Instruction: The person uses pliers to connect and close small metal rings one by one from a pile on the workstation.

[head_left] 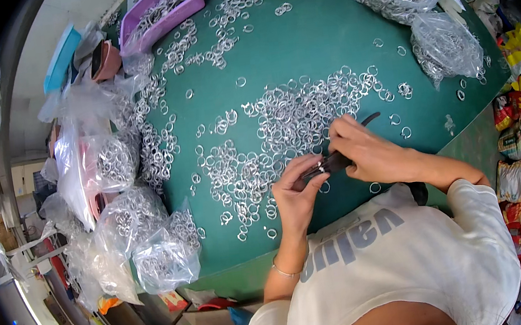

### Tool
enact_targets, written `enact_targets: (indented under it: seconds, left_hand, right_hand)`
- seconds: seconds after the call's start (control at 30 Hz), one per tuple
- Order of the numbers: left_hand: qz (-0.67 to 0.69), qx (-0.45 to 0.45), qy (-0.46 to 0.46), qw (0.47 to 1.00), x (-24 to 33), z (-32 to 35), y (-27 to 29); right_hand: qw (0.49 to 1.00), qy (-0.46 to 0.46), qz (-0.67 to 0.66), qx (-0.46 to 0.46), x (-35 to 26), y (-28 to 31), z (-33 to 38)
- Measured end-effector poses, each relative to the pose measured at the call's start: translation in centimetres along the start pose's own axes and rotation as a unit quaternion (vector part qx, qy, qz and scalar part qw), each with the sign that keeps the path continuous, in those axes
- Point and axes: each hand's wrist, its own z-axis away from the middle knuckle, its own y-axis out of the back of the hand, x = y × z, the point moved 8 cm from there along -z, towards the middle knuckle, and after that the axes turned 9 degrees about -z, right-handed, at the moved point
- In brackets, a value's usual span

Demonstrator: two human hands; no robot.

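Note:
My right hand is closed around dark-handled pliers; one curved handle end sticks out past the fingers. At the pliers' jaws, my left hand pinches a small silvery piece, mostly hidden by the fingers. Both hands meet just above the near edge of the green table. Right beyond them spreads a loose heap of silvery metal rings, some with a small lug on the rim. More rings lie scattered to the left of my left hand.
Clear bags of rings line the left edge of the green tabletop. A purple basket of metal parts stands at the far left. Two more bags of rings sit at the far right. Colourful packages are stacked beyond the right edge.

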Motion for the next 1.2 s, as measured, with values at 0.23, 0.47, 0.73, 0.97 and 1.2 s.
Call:
enact_targets:
  seconds: [0.23, 0.47, 0.73, 0.97, 1.2]
  left_hand:
    - [-0.061, 0.000, -0.026, 0.998, 1.3, -0.2, -0.5]
    - [-0.094, 0.023, -0.055, 0.994, 1.6, -0.2, -1.0]
    - [-0.112, 0.004, -0.068, 0.991, 1.0, -0.6, -0.9]
    - [0.052, 0.075, 0.005, 0.996, -0.4, -1.0, 1.2]
    - [0.020, 0.045, -0.073, 0.996, 2.6, -1.4, -0.8]
  right_hand:
    - [0.990, 0.051, 0.092, 0.092, -0.1, -0.4, 1.0]
    - [0.985, 0.054, 0.096, 0.131, 0.4, -0.6, 1.4]
    - [0.986, 0.011, 0.099, 0.133, 1.4, -0.9, 1.2]
    - [0.960, -0.225, -0.166, -0.011, 4.3, 1.0, 0.8]
    - [0.771, -0.310, -0.553, -0.060, 4.0, -3.1, -0.1]
